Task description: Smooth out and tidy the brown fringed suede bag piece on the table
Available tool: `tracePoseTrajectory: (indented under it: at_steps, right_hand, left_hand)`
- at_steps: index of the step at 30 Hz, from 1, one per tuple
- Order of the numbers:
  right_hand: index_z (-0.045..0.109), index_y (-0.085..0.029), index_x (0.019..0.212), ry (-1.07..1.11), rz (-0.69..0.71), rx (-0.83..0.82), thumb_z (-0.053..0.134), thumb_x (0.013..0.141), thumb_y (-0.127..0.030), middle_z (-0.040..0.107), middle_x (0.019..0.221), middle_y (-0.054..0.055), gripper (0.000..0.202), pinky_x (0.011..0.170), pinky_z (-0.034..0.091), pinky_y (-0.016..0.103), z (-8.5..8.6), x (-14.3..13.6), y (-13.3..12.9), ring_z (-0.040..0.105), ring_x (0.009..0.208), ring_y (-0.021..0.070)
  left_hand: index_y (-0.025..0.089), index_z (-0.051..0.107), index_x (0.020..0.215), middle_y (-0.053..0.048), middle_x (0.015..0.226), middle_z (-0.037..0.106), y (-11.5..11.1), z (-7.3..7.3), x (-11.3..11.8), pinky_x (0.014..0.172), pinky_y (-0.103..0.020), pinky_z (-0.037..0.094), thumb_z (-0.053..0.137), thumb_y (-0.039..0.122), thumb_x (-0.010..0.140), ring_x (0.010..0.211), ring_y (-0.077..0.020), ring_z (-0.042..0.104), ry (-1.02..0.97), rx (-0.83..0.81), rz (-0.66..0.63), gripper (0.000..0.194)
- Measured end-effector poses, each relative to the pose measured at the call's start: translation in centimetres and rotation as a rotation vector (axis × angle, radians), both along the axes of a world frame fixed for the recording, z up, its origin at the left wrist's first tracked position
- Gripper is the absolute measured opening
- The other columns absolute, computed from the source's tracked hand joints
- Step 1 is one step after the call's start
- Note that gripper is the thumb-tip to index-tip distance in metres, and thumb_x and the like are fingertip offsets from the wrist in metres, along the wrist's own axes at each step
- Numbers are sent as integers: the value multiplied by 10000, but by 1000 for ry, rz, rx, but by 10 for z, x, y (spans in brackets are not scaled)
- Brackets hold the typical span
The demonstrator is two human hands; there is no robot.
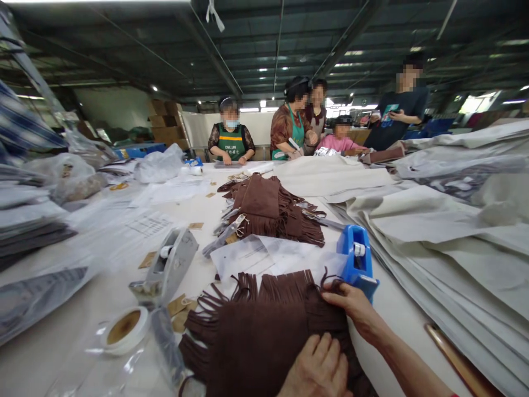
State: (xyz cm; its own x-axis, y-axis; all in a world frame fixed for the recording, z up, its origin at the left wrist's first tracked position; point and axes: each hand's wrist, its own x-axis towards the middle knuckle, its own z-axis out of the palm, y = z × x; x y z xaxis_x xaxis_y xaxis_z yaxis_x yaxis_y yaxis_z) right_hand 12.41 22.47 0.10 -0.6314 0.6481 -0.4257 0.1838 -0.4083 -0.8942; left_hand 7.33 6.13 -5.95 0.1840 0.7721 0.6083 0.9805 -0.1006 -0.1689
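A dark brown piece of suede-like fabric with fringed edges (260,336) lies on the table in front of me. My left hand (316,366) rests flat on its lower right part, fingers stretched out and pointing away from me. At the upper right corner, my right hand (351,306) pinches the fringe between thumb and fingers; a thin strand curls up there. Just behind that hand stands a blue tape dispenser (357,253). Beyond the piece are white printed sheets (243,256), then a pile of similar brown fringed pieces (262,198).
Left are a grey tape dispenser (167,270), a white roll (126,331) and small brown tags (177,309). Layered pale sheets (433,220) fill the right side; a wooden strip (463,358) lies near the front. Several people are across the table, one in a green apron (231,146).
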Motion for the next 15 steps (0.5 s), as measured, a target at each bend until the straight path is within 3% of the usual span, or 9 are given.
tracePoseTrajectory:
  at_steps: [8, 15]
  right_hand:
    - [590, -162, 681, 5, 219, -149, 781, 456, -319, 644, 628, -16, 335, 670, 432, 259, 2, -20, 9, 568, 637, 125]
    - [617, -158, 852, 101, 297, -20, 728, 480, -230, 681, 702, -6, 395, 708, 429, 267, 15, -24, 11, 585, 677, 138]
  left_hand:
    - [161, 594, 915, -21, 954, 689, 8, 0, -1, 780, -296, 437, 480, 537, 810, 921, -176, 593, -33, 186, -6, 407]
    - [161, 581, 908, -6, 949, 685, 5, 11, -3, 751, -271, 450, 530, 537, 775, 916, -160, 589, -10, 112, -20, 402]
